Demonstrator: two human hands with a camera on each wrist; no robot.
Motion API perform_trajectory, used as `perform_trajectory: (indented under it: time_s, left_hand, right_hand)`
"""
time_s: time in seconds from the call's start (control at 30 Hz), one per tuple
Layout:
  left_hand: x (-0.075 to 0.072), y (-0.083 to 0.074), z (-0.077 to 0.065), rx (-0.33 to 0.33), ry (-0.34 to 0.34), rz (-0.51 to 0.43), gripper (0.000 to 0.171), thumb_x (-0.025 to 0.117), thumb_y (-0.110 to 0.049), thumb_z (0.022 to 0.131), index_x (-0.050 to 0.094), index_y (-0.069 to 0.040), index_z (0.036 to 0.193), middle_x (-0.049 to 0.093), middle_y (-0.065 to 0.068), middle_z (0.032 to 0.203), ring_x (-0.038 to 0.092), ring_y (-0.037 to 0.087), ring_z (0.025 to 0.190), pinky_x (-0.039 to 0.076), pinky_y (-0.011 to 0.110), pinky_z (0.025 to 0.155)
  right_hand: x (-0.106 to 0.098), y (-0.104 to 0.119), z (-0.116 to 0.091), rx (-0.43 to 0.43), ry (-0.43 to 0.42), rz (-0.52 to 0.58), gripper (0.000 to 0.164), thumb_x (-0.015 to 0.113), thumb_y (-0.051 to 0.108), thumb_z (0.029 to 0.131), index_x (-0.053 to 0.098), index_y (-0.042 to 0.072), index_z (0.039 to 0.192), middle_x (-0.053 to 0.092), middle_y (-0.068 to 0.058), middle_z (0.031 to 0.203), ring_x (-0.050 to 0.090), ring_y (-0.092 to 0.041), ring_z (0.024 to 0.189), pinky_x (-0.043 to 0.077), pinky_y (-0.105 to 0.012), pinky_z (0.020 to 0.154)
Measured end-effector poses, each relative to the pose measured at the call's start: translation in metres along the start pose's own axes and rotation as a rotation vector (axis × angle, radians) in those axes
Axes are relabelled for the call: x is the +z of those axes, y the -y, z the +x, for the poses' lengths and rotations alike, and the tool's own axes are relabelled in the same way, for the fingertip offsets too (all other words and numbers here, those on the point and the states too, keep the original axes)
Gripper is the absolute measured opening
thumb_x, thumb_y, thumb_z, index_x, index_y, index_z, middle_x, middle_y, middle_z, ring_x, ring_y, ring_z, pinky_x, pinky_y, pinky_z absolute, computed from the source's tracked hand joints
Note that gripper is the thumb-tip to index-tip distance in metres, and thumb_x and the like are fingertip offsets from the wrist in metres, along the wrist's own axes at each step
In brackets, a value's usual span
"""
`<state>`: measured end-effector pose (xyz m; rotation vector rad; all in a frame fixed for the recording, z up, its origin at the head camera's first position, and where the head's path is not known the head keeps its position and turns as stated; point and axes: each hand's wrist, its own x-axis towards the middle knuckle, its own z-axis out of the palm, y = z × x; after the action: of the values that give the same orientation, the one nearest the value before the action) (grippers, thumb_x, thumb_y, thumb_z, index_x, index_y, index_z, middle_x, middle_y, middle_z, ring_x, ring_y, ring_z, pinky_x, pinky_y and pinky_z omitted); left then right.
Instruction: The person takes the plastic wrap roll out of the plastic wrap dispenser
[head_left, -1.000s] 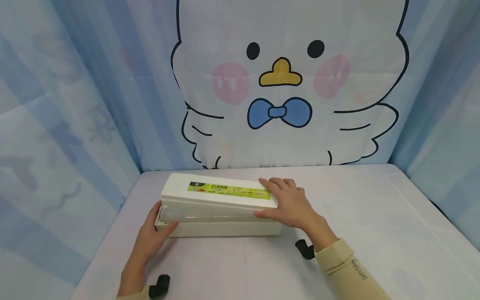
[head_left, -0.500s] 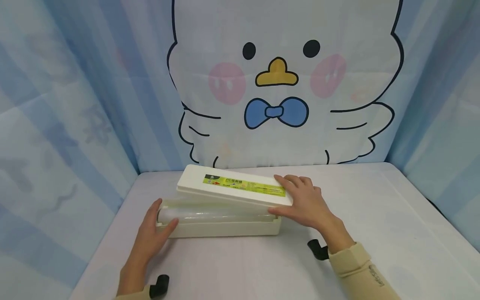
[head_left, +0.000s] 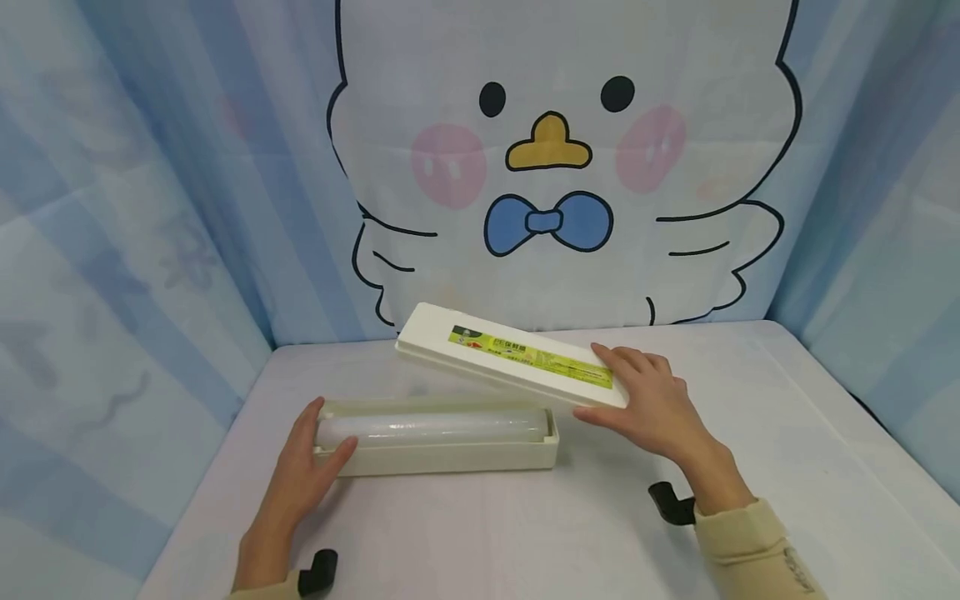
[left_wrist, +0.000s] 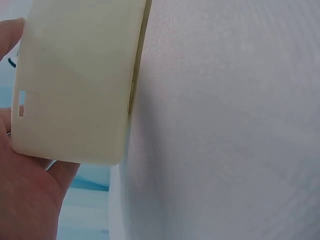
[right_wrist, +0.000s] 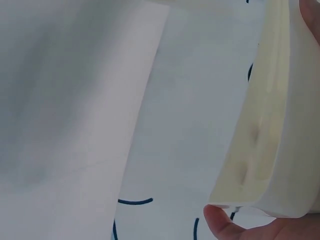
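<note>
A cream plastic wrap box lies lengthwise on the table, uncovered, with a roll of clear plastic wrap inside. My left hand grips its left end, thumb at the front and fingers behind. In the left wrist view the box's side has a small slot. Behind and above the box, tilted with its left end higher, is the white lid bearing a green-yellow label. My right hand holds the lid by its right end. The lid's hollow underside shows in the right wrist view.
A pale cloth covers the table. At its back edge hangs a curtain printed with a white cartoon bird, and blue patterned curtains stand at the sides. Each wrist carries a black mount.
The lid has come off the box and moved up and to the right with my right hand, baring the roll. My left hand has stayed on the box's left end.
</note>
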<state>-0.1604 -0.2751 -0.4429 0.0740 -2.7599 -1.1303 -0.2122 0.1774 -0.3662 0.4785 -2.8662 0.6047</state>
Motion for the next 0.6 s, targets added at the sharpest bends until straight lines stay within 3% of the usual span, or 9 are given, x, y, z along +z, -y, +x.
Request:
perform_trajectory:
  time_s: [0.6]
  left_hand:
    - [-0.001, -0.002, 0.002, -0.051, 0.036, -0.003, 0.093, 0.064, -0.043, 0.098, 0.011, 0.001, 0.16, 0.015, 0.029, 0.162, 0.017, 0.048, 0.147, 0.018, 0.065, 0.115]
  right_hand:
    - [-0.008, -0.038, -0.024, 0.138, -0.027, -0.039, 0.1, 0.071, 0.068, 0.081, 0.037, 0.012, 0.157, 0.04, -0.025, 0.15, 0.033, -0.052, 0.128, 0.036, -0.072, 0.085]
